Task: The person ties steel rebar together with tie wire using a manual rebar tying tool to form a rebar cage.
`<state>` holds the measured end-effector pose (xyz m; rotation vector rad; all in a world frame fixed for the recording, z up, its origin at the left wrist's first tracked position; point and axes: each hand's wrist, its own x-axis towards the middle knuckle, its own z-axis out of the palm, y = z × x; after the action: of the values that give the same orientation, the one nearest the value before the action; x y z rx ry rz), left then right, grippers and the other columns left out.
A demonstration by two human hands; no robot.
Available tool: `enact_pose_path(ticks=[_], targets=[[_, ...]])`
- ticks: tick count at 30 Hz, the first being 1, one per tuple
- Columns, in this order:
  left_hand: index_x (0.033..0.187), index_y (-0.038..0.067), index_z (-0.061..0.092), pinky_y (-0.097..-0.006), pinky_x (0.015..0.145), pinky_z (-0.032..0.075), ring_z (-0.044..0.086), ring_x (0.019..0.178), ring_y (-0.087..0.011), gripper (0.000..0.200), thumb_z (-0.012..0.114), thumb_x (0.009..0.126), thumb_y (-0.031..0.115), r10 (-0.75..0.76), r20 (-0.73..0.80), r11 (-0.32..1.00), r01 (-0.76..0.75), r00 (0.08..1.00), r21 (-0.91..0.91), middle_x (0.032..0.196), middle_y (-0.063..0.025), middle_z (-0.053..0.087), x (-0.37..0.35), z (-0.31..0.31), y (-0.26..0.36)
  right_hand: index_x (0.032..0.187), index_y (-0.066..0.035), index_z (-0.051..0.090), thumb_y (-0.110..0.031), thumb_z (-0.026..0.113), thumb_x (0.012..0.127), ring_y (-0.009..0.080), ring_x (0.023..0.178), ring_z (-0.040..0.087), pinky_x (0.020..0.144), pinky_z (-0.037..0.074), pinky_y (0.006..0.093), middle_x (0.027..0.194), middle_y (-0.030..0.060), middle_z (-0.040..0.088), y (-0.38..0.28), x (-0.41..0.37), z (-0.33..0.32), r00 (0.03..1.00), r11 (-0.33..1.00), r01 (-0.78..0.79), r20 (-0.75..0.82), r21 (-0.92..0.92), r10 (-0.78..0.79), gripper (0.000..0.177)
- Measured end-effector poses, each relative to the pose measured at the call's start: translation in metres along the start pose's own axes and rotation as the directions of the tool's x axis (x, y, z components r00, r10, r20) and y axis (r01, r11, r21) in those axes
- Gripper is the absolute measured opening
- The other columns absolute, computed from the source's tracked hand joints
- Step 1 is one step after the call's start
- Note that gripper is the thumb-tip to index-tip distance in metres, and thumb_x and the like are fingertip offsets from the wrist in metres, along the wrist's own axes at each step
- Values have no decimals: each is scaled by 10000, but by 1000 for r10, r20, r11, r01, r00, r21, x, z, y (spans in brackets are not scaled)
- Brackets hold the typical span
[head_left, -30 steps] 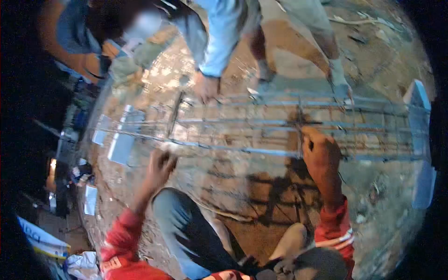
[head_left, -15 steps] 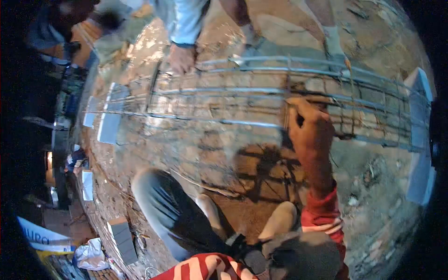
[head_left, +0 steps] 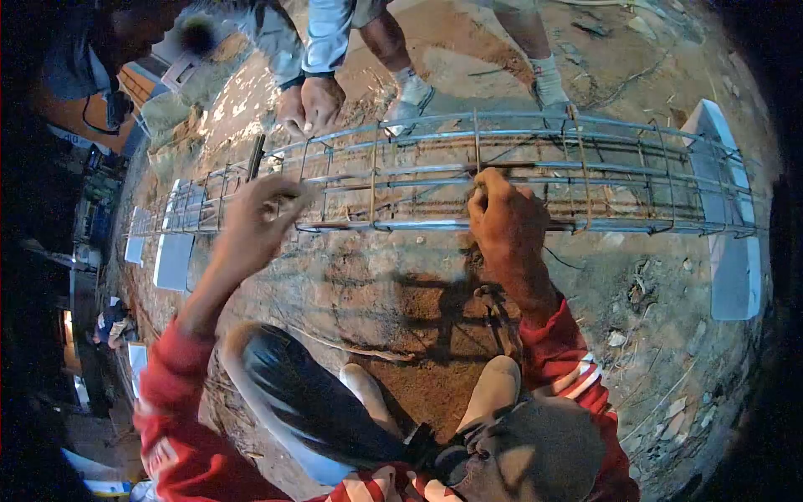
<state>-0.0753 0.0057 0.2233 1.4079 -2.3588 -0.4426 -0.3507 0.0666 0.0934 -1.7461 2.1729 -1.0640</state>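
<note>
A long rebar cage [head_left: 427, 224] of steel bars with square stirrups lies across in front of me. My right hand [head_left: 506, 217] is closed at its near middle, fingers wrapped by an upright stirrup [head_left: 478, 144] that it appears to grip. Farther left, my left hand [head_left: 253, 219] is over the near bars, slightly blurred. Its thumb and fingers are curled together; whatever is between them cannot be made out.
Pale blocks [head_left: 726, 209] support the cage's right end, and others [head_left: 174, 258] its left. Across the cage, another person's hands [head_left: 319, 102] are at the far bars. Shoes [head_left: 408, 109] stand behind it. Rough soil with stones surrounds everything; my knee [head_left: 276, 368] is below.
My left hand has come into view from below and reached the cage. My right hand has shifted left with the stirrup. The other person's second hand now shows beside the first.
</note>
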Motion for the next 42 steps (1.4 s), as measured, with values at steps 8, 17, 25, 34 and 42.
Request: enact_pose_path(ticks=[8,17,25,34,42], targets=[[920,-43,653,-427,665,507,665,798,-301,461,690,815,404,140,287,953,-207,948,220,902,-232,676,159,184,5,998,-93,622,-116,480,878,414,695,641,578,478,499,692,207,626,19,-7,26,997,995,3,-76,-103,-11,187],[952,49,727,-332,636,449,499,686,-144,315,596,900,331,238,576,947,-56,782,-315,735,-12,605,183,191,2,1257,32,463,-43,522,847,339,557,532,478,405,459,694,186,536,32,-21,22,914,923,359,-148,-141,-378,421],[927,14,705,-364,653,518,630,711,-216,386,691,799,378,47,451,934,121,891,-337,891,-119,682,170,182,10,1259,20,449,-45,512,846,348,615,542,514,401,458,711,172,519,27,-17,21,916,940,335,-214,-58,-339,423],[892,17,697,-345,689,524,643,732,-196,224,679,795,218,-17,69,991,26,997,-134,817,-111,698,125,171,51,1081,-12,481,-106,503,859,367,710,557,565,432,474,790,180,527,6,-6,-9,978,982,162,119,93,-172,242],[1069,37,591,-372,791,499,633,844,-214,403,499,938,406,14,-257,364,-244,966,-899,963,-81,621,136,296,-22,1006,-32,562,-73,603,784,353,692,557,594,439,472,705,140,542,31,4,2,945,948,316,-77,-43,-319,230]])
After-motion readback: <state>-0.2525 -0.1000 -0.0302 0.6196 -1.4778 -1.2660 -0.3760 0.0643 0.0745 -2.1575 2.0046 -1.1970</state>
